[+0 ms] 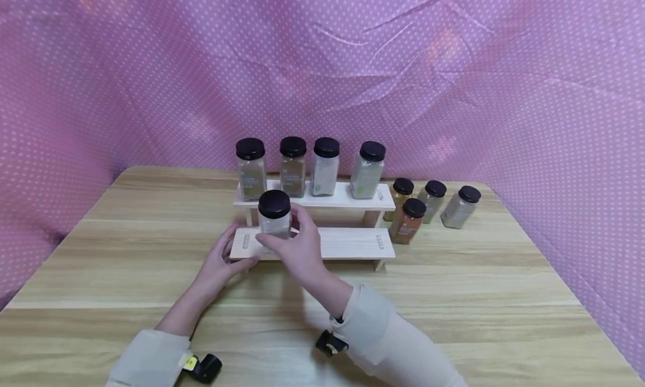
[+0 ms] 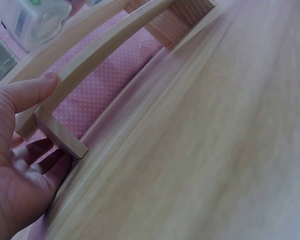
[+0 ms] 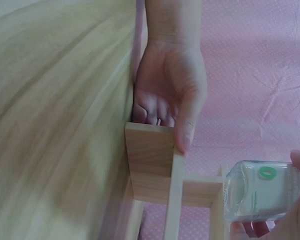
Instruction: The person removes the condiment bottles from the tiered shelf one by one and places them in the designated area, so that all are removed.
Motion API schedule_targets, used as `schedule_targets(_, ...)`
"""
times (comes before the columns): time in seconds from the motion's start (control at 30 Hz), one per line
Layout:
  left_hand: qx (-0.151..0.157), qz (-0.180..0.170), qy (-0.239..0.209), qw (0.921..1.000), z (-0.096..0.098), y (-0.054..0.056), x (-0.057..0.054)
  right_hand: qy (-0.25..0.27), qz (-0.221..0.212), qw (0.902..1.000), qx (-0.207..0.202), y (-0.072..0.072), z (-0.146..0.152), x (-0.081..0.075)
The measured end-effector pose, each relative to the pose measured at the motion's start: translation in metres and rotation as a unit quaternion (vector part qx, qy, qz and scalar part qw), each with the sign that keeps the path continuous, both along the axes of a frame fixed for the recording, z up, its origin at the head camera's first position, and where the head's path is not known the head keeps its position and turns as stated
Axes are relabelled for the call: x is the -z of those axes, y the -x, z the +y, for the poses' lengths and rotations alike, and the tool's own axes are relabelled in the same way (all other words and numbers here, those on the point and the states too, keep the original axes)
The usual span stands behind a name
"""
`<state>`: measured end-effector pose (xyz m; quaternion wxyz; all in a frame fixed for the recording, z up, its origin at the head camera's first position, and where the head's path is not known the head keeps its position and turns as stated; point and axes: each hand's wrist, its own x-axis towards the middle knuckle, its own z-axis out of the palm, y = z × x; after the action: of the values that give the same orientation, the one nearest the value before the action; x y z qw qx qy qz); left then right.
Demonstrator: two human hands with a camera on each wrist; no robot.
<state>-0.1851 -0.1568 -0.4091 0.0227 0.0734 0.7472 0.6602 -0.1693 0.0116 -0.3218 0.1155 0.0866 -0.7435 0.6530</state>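
My right hand point(image 1: 304, 251) grips a spice jar point(image 1: 275, 224) with a black lid and pale contents, thumb in front and fingers behind. In the right wrist view this glass jar point(image 3: 257, 192) is held above the lower shelf, with a gap beneath its base. My left hand point(image 1: 214, 272) grips the left end of the wooden two-step rack's lower shelf point(image 1: 347, 242). Its thumb point(image 2: 37, 92) presses the shelf's front edge, and the other fingers reach around the end by the leg point(image 2: 60, 132).
On the upper shelf point(image 1: 342, 199) stand several black-lidded jars, including a brown one point(image 1: 293, 177) and a pale green one point(image 1: 368, 177). Right of the rack, more jars stand on the table, among them an orange-red one point(image 1: 407, 227). A pink dotted cloth point(image 1: 322, 68) hangs behind.
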Motion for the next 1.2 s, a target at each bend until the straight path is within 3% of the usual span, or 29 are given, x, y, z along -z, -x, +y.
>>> schedule_targets(0.43,0.000,0.003,-0.003,1.0000,-0.001,0.001,0.002,-0.015,0.020,0.9994,-0.023,-0.011,0.025,-0.004)
schedule_targets(1.2,0.001,-0.013,-0.003,0.9999,0.000,0.000,-0.001,-0.011,-0.024,0.9990,-0.036,-0.037,0.089,-0.012)
